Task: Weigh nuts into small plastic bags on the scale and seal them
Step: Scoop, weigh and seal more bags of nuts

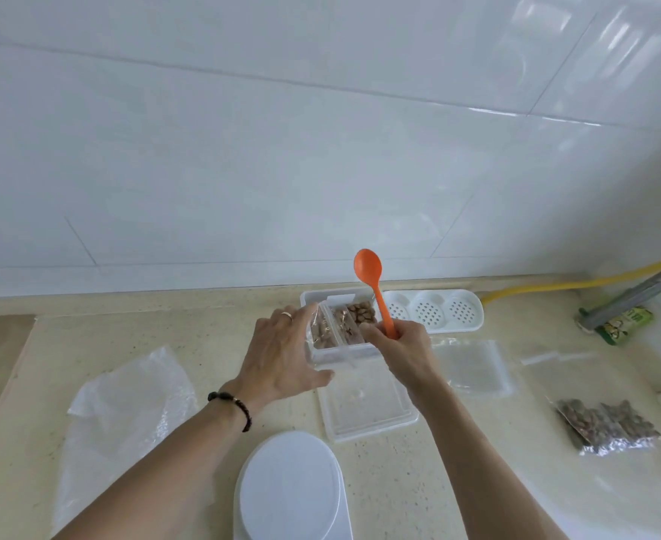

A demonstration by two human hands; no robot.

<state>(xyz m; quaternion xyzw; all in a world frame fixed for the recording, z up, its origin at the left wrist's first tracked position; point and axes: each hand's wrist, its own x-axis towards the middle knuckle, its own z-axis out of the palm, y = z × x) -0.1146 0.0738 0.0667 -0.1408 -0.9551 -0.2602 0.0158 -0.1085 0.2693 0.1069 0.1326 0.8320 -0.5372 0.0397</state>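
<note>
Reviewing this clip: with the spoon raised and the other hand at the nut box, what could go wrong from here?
1. The right hand grips the orange spoon low on its handle, bowl up; turning it to scoop may be clumsy and could scatter nuts.
2. The left hand rests against the nut container; a push might slide it.
3. The scale sits at the counter's near edge, under both forearms, so it might get bumped.

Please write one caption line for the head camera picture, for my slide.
Right hand holds an orange spoon upright while left hand steadies the nut container behind the scale.
</note>
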